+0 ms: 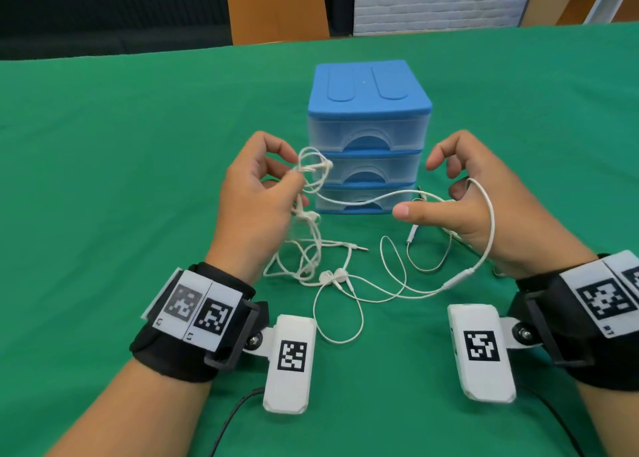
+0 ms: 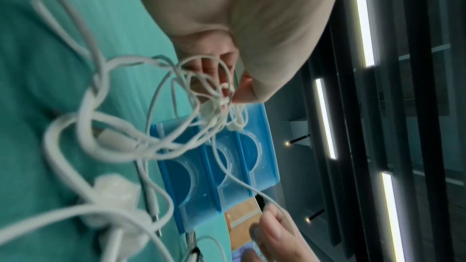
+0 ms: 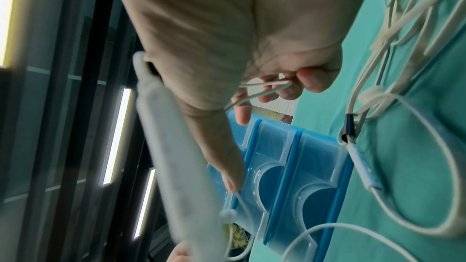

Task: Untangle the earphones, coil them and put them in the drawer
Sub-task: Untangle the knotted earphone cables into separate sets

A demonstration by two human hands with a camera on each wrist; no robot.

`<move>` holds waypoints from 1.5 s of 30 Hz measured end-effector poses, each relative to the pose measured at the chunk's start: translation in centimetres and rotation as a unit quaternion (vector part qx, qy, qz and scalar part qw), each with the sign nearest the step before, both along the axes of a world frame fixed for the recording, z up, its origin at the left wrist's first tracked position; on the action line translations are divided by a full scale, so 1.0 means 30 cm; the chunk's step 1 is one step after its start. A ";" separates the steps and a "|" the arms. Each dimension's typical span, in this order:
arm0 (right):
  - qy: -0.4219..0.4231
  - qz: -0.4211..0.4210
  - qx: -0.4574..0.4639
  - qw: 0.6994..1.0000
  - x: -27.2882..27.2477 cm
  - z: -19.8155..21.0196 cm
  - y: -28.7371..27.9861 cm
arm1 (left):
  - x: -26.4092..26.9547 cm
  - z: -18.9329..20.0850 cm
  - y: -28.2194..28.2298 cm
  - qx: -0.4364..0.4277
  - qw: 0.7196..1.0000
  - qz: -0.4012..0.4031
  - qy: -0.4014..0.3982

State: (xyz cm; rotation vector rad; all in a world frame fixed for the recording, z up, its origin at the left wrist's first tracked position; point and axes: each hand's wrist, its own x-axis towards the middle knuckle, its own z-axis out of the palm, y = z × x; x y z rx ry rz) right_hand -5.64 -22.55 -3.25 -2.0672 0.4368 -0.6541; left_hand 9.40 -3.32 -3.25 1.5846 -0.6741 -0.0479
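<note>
White earphones [image 1: 332,277] lie tangled on the green cloth in front of a blue drawer unit [image 1: 370,135] with three clear drawers, all closed. My left hand [image 1: 294,175] is raised and pinches a knot of cord loops [image 1: 313,166] between thumb and fingers; the rest of the tangle hangs down to the table. The left wrist view shows the same pinch, left hand [image 2: 227,95]. From the knot a strand runs across to my right hand [image 1: 435,194], whose curled fingers hold it; the right hand [image 3: 274,89] shows this too. The strand then loops over the back of the hand down to the inline remote [image 1: 460,278].
The green tablecloth [image 1: 138,180] spreads wide on both sides of the drawer unit. A jack plug [image 1: 359,248] and a second plug end [image 1: 411,237] lie near the drawer's foot. Black cables trail from the wrist cameras [image 1: 290,360] at the near edge.
</note>
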 end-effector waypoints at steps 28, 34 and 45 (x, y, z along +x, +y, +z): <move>0.069 -0.025 -0.081 0.994 -0.019 0.022 -0.019 | -0.008 -0.016 -0.001 0.066 0.989 -0.126 -0.038; 0.153 -0.014 -0.139 0.978 -0.022 0.026 -0.001 | -0.031 -0.009 -0.013 0.024 0.984 -0.178 -0.017; 0.160 -0.048 -0.167 0.972 -0.043 0.057 0.005 | -0.012 -0.026 -0.008 0.037 0.988 -0.147 -0.009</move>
